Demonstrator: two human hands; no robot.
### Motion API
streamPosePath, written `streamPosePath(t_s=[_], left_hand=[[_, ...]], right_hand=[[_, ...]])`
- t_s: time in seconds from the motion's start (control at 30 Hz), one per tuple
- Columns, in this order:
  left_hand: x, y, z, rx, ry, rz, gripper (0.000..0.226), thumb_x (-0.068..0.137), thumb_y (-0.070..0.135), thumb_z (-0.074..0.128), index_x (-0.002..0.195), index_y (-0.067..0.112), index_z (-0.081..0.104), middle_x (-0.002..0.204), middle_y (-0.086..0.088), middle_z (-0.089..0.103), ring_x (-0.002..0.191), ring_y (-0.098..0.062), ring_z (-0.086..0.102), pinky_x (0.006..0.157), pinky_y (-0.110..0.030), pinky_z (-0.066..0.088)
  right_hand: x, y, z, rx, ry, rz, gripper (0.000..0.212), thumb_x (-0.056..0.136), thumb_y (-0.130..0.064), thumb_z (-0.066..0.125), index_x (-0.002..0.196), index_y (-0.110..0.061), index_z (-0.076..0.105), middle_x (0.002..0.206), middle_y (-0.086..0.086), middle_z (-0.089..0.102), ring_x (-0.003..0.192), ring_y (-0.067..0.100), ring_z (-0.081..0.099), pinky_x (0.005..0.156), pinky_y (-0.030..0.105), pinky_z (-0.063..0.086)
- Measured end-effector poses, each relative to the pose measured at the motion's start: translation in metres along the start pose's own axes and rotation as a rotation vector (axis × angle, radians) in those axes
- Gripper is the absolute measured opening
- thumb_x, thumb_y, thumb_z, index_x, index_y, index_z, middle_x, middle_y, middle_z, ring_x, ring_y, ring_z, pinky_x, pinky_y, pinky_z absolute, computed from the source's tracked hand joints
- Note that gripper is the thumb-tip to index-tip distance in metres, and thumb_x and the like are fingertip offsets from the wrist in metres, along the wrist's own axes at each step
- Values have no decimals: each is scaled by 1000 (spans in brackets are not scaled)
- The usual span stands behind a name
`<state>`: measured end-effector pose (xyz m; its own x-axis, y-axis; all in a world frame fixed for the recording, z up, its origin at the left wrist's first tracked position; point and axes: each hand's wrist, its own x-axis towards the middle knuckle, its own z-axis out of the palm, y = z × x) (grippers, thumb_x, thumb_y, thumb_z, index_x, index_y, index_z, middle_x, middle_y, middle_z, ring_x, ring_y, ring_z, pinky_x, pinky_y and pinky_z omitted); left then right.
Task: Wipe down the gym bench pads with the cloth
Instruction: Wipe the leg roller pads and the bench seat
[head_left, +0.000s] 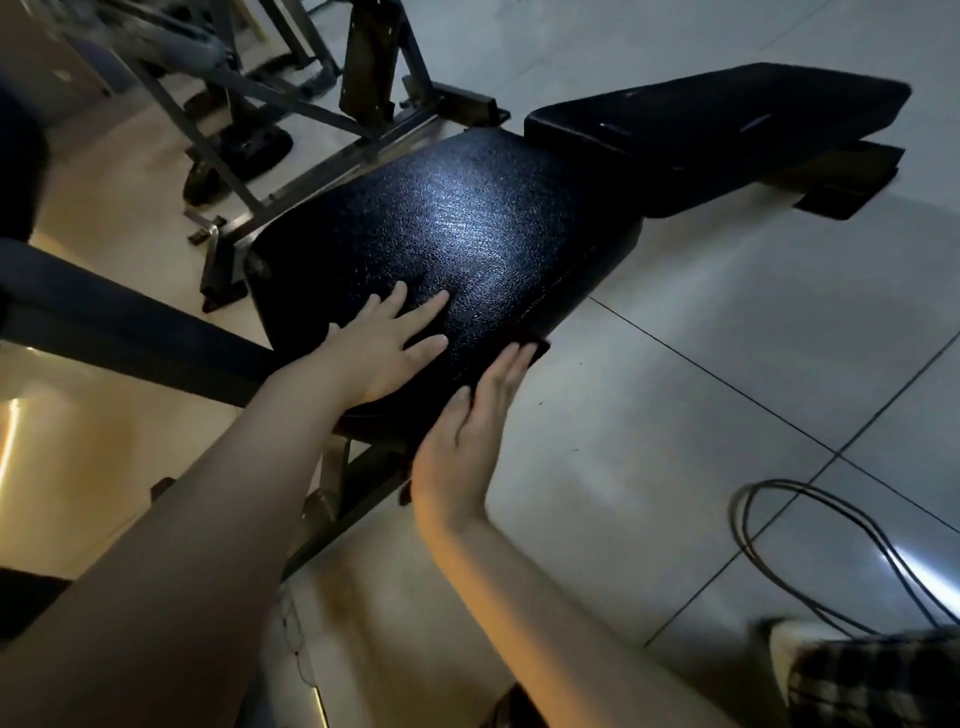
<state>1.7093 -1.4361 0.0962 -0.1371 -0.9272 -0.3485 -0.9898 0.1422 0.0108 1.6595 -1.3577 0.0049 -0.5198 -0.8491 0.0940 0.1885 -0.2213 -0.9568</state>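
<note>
Seen from above, looking down at a person's bare forearms reaching forward over a pale tiled floor (727, 338). At the nearest right corner lies a patch of checked fabric (872, 680), and just beyond it a dark cable (810, 519) loops across the tiles.

The left hand (382, 353) lies flat, palm down, on the near end of a black textured seat pad (467, 223), its fingers straight and spread apart, holding nothing. The right hand (467, 421) stands on edge against the pad's right side, fingers straight and close together, thumb resting by the top seam. A small dark corner (537, 347) juts out past the right fingertips; whether this is the cloth or part of the pad cannot be told in the dim light.

The seat pad runs away from the viewer, with a sheen of light across its middle. Just beyond its far end, a second black pad (717, 114), the longer backrest, continues to the upper right, lying low above the floor. To the upper left stands a grey metal frame (311, 104) of angled bars, blurred and in shadow.
</note>
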Motion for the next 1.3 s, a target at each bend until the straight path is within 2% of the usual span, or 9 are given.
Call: streamPosePath(t_s=[0.17, 0.27, 0.43, 0.57, 0.67, 0.87, 1.0, 1.23, 1.3], left_hand=[[-20, -9, 2, -92, 19, -1, 58, 101, 45, 38, 151, 44, 9, 164, 3, -7, 150, -19, -7, 119, -50, -1], [-22, -8, 4, -87, 19, -1, 57, 101, 44, 36, 152, 43, 9, 164, 2, -8, 150, -19, -9, 119, -48, -5], [-20, -3, 1, -79, -25, -21, 57, 103, 43, 35, 153, 42, 7, 163, 2, -12, 150, -20, -11, 119, -49, -5], [-20, -2, 1, -74, -24, -19, 57, 103, 42, 36, 153, 41, 8, 164, 0, -11, 150, -21, -10, 118, -51, -4], [-20, -2, 1, -73, -24, -17, 58, 103, 41, 36, 153, 41, 7, 164, 0, -11, 150, -21, -9, 118, -51, -3], [-20, -4, 0, -70, -29, -10, 57, 102, 42, 35, 152, 42, 8, 163, 2, -12, 150, -20, -10, 118, -50, -4], [-19, -4, -1, -69, -47, -2, 57, 102, 43, 34, 152, 42, 6, 163, 2, -14, 150, -21, -12, 119, -51, -5], [-19, -2, -3, -53, -72, -4, 58, 103, 43, 33, 152, 42, 3, 163, 0, -16, 150, -23, -13, 118, -52, -5], [-19, -3, -5, -72, -85, -1, 58, 103, 43, 35, 152, 42, 5, 163, 1, -15, 150, -23, -12, 119, -51, -5]], right_hand=[[138, 9, -31, -48, 139, 134, 55, 97, 5, 25, 150, 0, 11, 159, 12, 1, 148, 19, 1, 109, 11, -3], [191, 7, -50, 4, 165, 189, 57, 95, 6, 24, 150, -1, 10, 160, 12, 1, 148, 18, 3, 110, 13, -1], [99, 9, -28, 8, 91, 110, 57, 97, 4, 24, 151, -7, 12, 160, 5, 1, 147, 12, 3, 113, 12, 1], [-15, 0, -8, -7, -88, 72, 58, 101, -1, 25, 151, -16, 0, 152, -20, -14, 141, -9, -11, 113, 9, -3], [-17, -3, -4, 10, -83, 93, 58, 101, -1, 24, 150, -20, -2, 146, -29, -16, 136, -16, -16, 108, 3, -4], [137, -4, -36, -33, 181, 85, 58, 94, 8, 25, 150, -1, 10, 159, 13, 1, 148, 19, 1, 111, 10, -4], [213, -12, -56, -13, 241, 208, 58, 95, 4, 23, 151, -3, 9, 160, 11, 2, 148, 20, 4, 118, 25, 2], [91, -1, -34, -130, 27, 124, 60, 94, 3, 29, 151, -7, 15, 160, 10, 2, 147, 16, 6, 110, 6, 3], [49, -1, -34, -132, -103, 107, 62, 95, -5, 30, 153, -17, 10, 161, 1, 1, 147, 19, 10, 117, 18, 11]])
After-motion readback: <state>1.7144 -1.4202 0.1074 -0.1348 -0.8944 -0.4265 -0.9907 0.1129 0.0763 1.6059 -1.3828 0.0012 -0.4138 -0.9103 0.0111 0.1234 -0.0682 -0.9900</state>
